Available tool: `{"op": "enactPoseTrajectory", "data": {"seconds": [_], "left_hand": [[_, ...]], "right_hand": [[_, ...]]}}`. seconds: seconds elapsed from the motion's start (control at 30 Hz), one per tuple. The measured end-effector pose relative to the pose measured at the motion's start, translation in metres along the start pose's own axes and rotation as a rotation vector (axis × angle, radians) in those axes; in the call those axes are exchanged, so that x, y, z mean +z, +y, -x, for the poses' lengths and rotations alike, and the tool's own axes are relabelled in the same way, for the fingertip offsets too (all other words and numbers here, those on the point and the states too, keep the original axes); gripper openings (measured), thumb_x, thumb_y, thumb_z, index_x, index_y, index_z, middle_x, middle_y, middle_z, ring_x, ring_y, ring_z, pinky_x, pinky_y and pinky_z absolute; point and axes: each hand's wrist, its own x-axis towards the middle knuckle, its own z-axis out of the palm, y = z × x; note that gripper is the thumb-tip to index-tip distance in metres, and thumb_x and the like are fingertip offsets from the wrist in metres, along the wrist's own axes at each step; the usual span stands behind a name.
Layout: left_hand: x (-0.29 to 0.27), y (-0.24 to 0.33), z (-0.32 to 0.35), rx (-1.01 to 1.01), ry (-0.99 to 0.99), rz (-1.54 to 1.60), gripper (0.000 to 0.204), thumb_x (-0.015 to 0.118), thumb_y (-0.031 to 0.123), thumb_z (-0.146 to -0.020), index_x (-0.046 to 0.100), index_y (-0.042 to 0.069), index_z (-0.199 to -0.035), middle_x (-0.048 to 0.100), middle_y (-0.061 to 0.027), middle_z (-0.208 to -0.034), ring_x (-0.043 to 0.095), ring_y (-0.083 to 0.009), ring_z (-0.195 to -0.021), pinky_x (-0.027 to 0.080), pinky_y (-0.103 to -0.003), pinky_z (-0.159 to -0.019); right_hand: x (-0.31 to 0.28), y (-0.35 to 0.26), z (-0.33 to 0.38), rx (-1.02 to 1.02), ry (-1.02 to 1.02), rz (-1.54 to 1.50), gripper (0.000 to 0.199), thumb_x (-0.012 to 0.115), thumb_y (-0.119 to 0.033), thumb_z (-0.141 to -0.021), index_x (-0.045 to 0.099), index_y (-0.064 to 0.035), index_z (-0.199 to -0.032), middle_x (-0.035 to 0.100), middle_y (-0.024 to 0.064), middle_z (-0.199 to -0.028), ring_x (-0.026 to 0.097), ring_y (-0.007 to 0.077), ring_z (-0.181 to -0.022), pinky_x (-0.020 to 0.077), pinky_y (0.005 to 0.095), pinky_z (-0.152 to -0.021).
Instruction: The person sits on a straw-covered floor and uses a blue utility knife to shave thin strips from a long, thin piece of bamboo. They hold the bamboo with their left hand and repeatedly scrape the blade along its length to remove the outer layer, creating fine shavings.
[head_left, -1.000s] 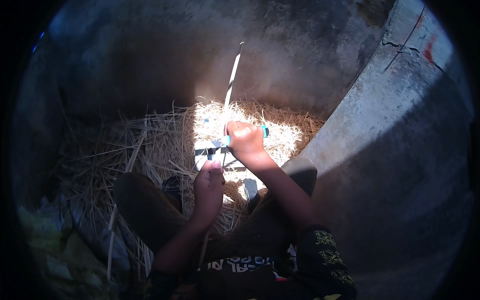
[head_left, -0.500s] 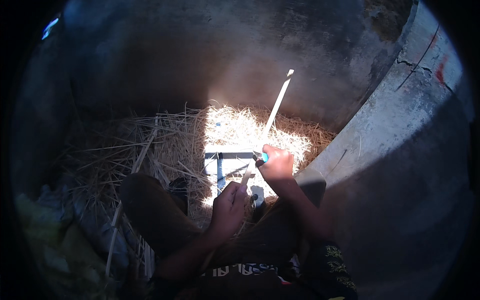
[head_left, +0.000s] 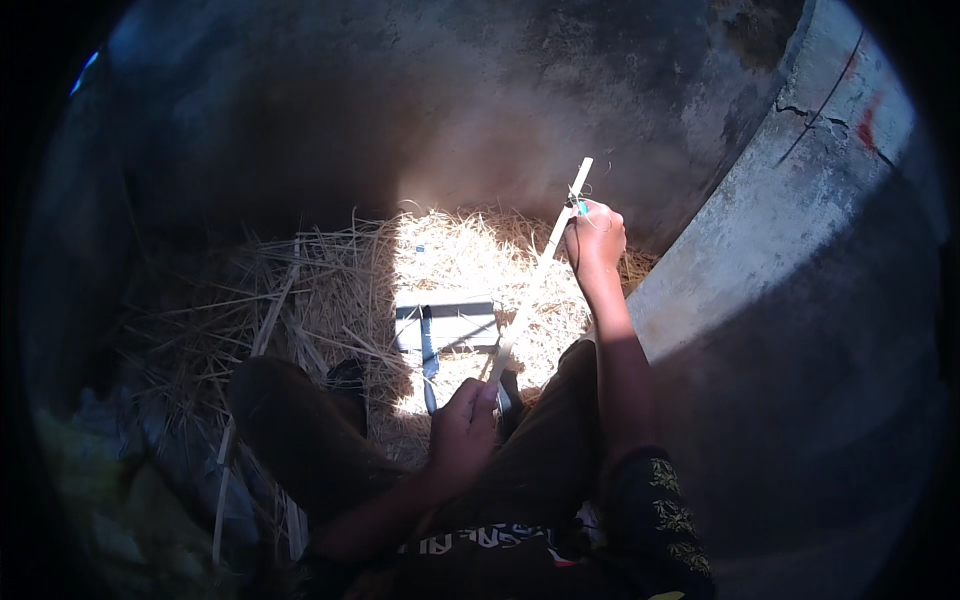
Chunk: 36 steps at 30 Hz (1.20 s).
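Note:
A long pale strip (head_left: pixel 554 240), apparently split bamboo, slants up and away from my lap. My left hand (head_left: pixel 465 430) is closed around its near end, low between my knees. Close to the far end, my right hand (head_left: pixel 597 235) grips a small knife with a teal handle (head_left: pixel 583 208); its blade is against or just beside the strip, too small to tell. Thin curled shavings (head_left: pixel 586 190) stand out there. Under the strip lies a flat pale block (head_left: pixel 460 325), with a long dark blue, narrow object (head_left: pixel 429 345) across it.
Straw and thin shavings (head_left: pixel 330 290) cover the ground, brightly sunlit in the middle. A dark wall (head_left: pixel 480 120) rises ahead. A cracked concrete slab (head_left: pixel 760 220) slopes along the right. Crumpled greenish cloth or sacking (head_left: pixel 130 510) lies at lower left.
My right hand with the knife has moved up and away along the strip, from near its middle to near its far end. Curled shavings now show there. My left hand has lowered slightly.

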Motion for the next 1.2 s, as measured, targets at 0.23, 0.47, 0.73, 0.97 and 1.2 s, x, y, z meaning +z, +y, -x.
{"op": "enactPoseTrajectory", "data": {"seconds": [0.23, 0.47, 0.73, 0.97, 1.2], "left_hand": [[0.004, 0.004, 0.001, -0.028, -0.086, 0.021, 0.027, 0.050, 0.027, -0.106, 0.057, 0.005, -0.091, 0.049, 0.0037, -0.069, 0.042, -0.0030, -0.062, 0.036, -0.023, -0.056], [-0.003, 0.005, -0.006, -0.080, -0.048, -0.005, 0.030, 0.049, 0.027, -0.107, 0.058, 0.002, -0.093, 0.049, 0.0001, -0.064, 0.046, -0.0049, -0.061, 0.039, -0.028, -0.055], [0.005, 0.000, 0.002, -0.012, -0.133, -0.014, 0.029, 0.049, 0.030, -0.106, 0.055, 0.008, -0.088, 0.047, 0.0048, -0.067, 0.042, -0.0038, -0.059, 0.036, -0.024, -0.053], [-0.008, 0.008, -0.015, -0.413, -0.344, 0.444, 0.028, 0.045, 0.032, -0.107, 0.049, 0.011, -0.090, 0.036, 0.0073, -0.064, 0.031, -0.0034, -0.052, 0.026, -0.022, -0.045], [-0.016, 0.007, -0.018, -0.379, -0.401, 0.558, 0.027, 0.044, 0.037, -0.107, 0.049, 0.013, -0.095, 0.037, 0.0084, -0.064, 0.029, -0.0012, -0.047, 0.022, -0.021, -0.041]], "right_hand": [[0.006, 0.039, -0.029, 0.228, 0.023, 0.011, 0.020, 0.063, -0.023, -0.085, 0.077, -0.0091, -0.090, 0.073, 0.0201, -0.087, 0.071, 0.0403, -0.082, 0.0571, 0.0482, -0.076], [-0.005, 0.003, 0.066, -0.386, -0.089, -0.050, 0.006, 0.067, -0.012, -0.075, 0.069, -0.0098, -0.080, 0.067, 0.0146, -0.071, 0.068, 0.0362, -0.069, 0.0536, 0.0469, -0.062], [-0.035, 0.060, -0.074, 0.204, -0.007, 0.145, 0.024, 0.066, -0.027, -0.086, 0.076, -0.0055, -0.088, 0.072, 0.0233, -0.090, 0.071, 0.0419, -0.089, 0.0573, 0.0488, -0.079], [-0.064, 0.035, -0.035, 0.002, -0.107, 0.062, 0.021, 0.066, -0.026, -0.083, 0.074, -0.0076, -0.087, 0.071, 0.0213, -0.083, 0.070, 0.0404, -0.082, 0.0569, 0.0477, -0.076], [-0.054, -0.003, 0.126, -0.417, -0.472, 0.095, 0.023, 0.075, -0.023, -0.073, 0.062, -0.0082, -0.085, 0.066, 0.0117, -0.068, 0.068, 0.0325, -0.065, 0.0530, 0.0465, -0.058]]}}
